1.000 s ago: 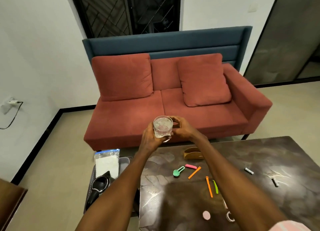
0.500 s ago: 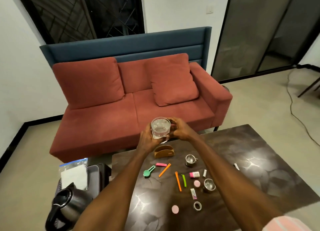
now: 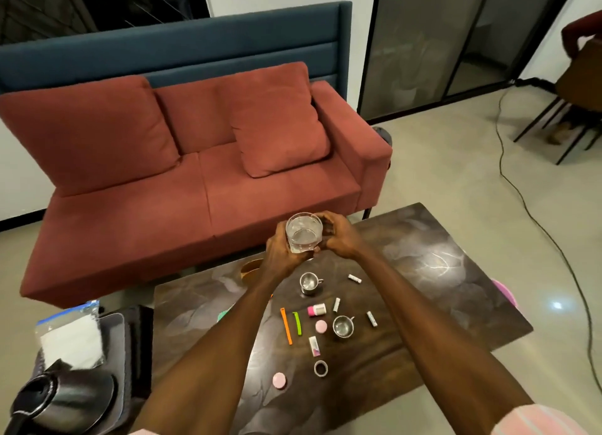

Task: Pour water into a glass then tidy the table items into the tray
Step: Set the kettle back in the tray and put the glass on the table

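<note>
Kettle (image 3: 62, 399): dark, at the bottom left, off the table's left edge, partly blurred.
Plastic bag (image 3: 70, 337): clear, with white contents, just behind the kettle.
Tray (image 3: 114, 353): grey, beside the table's left edge, under the kettle and the bag.
Sofa (image 3: 195, 180): red with two loose cushions, beyond the table's far edge.
Table (image 3: 423, 271): dark marbled top, carrying the small items.
Wooden holder (image 3: 250, 268): at the far left corner, mostly hidden behind the left wrist.
Left hand (image 3: 281, 255): fingers curled round the glass from its left side and underneath.
Glass (image 3: 304, 232): clear, upright, with water in it, held by both hands above the table's far edge.
Right hand (image 3: 338, 236): fingers wrapped round the right side of the glass.
Pink disc (image 3: 279, 380): near the front edge, between the two forearms.
Orange strip (image 3: 286, 326): mid-table, with a green strip (image 3: 297, 323) just beside it on the right.
Tape ring (image 3: 321, 368): toward the front edge, right of the pink disc.
Far metal cup (image 3: 309, 283): empty, below the held glass, toward the far edge.
Pink-capped bottle (image 3: 317, 310): lying on its side mid-table.
Near metal cup (image 3: 343, 326): just right of a small pink cap (image 3: 321, 326).
White tubes (image 3: 355, 278): small ones scattered toward the right edge; what they are cannot be told.
Cable (image 3: 534, 213): black, running across the floor off the table's right edge.
</note>
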Motion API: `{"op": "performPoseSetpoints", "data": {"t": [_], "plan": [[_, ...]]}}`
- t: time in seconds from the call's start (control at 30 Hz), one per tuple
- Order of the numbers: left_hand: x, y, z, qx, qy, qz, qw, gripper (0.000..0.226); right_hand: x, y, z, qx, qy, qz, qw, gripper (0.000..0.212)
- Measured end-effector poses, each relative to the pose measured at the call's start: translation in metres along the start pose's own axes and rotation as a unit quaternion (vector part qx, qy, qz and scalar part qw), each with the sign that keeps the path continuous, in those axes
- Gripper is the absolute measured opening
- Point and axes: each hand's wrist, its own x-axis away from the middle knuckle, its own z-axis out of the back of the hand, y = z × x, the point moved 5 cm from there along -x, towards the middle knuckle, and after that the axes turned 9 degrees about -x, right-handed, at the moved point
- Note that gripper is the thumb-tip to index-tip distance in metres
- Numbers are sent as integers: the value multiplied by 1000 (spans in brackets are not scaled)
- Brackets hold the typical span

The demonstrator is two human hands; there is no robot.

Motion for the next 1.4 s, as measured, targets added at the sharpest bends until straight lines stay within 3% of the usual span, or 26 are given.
{"op": "performPoseSetpoints", "data": {"t": [0.13, 0.33, 0.7, 0.93, 1.4], "plan": [[-23, -1, -30, -6, -37, -15, 999, 82, -10, 24, 19, 0, 40, -11, 999, 64], [-57, -13, -73, 9, -68, -13, 998, 80, -28, 67, 34, -35, 85, -61, 994, 74], [-104, -71, -154, 19, -131, 29, 991, 83, -68, 167, 40, -53, 138, -99, 984, 77], [-127, -122, -197, 17, -122, 61, 990, 76, -98, 237, 33, -52, 126, -97, 986, 64], [-153, -206, -240, -9, -132, 131, 982, 79, -149, 317, 1, -37, 78, -118, 989, 64]]}}
